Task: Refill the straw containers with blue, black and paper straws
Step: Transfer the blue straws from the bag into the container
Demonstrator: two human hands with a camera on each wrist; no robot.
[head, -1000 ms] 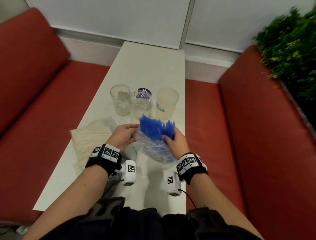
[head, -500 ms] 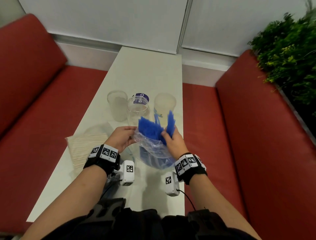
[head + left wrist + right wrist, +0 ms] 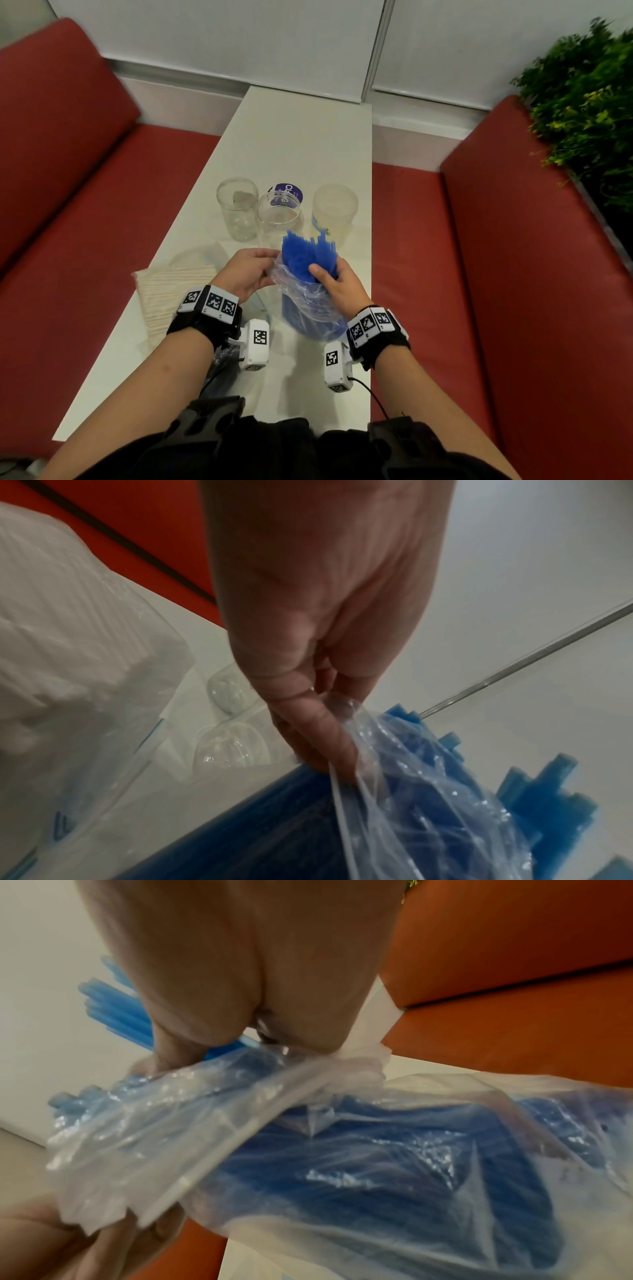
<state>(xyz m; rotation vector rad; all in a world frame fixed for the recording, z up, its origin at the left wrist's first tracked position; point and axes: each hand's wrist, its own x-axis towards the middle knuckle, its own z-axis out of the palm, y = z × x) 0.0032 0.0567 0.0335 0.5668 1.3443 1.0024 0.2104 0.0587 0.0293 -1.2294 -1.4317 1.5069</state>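
A clear plastic bag (image 3: pixel 308 301) full of blue straws (image 3: pixel 301 251) stands on the white table (image 3: pixel 308 144) between my hands. My left hand (image 3: pixel 250 270) pinches the bag's open rim (image 3: pixel 346 723) on its left side. My right hand (image 3: pixel 334 281) grips a bunch of the blue straws (image 3: pixel 113 1007) sticking out of the bag's mouth, thumb in front. Three empty clear containers stand just beyond: a jar (image 3: pixel 237 209) on the left, a jar (image 3: pixel 279 214) with a purple label in the middle, and a frosted cup (image 3: pixel 335 209) on the right.
A bag of paper straws (image 3: pixel 171 294) lies on the table to my left, also seen as a white pack (image 3: pixel 68 642) in the left wrist view. Red bench seats (image 3: pixel 479 274) flank the table. A green plant (image 3: pixel 582 102) stands at the far right.
My right hand has shifted its hold from the bag's right side to the straw tips. The bundle now rises a little further out of the bag. The left hand stays on the rim.
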